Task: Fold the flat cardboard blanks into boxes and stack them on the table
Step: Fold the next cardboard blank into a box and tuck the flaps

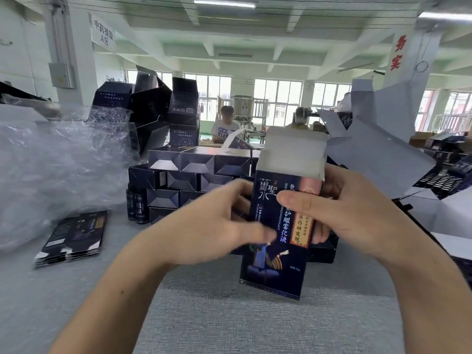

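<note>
I hold a dark blue printed carton (274, 261) upright above the grey table (229, 323), its white top flaps (293, 152) standing open. My right hand (344, 213) grips the carton's right side, thumb across the printed front and fingers behind. My left hand (217, 221) is blurred at the carton's left edge, fingers curled against it. Behind stands a stack of folded dark boxes (194, 175) in several rows. A small pile of flat blanks (74, 236) lies on the table at the left.
Crumpled clear plastic wrap (56, 159) fills the left side. Two dark bottles (136, 204) stand by the stack. Opened cartons and white flaps (378, 149) crowd the right. More dark boxes (158, 106) are piled behind; two people sit far back.
</note>
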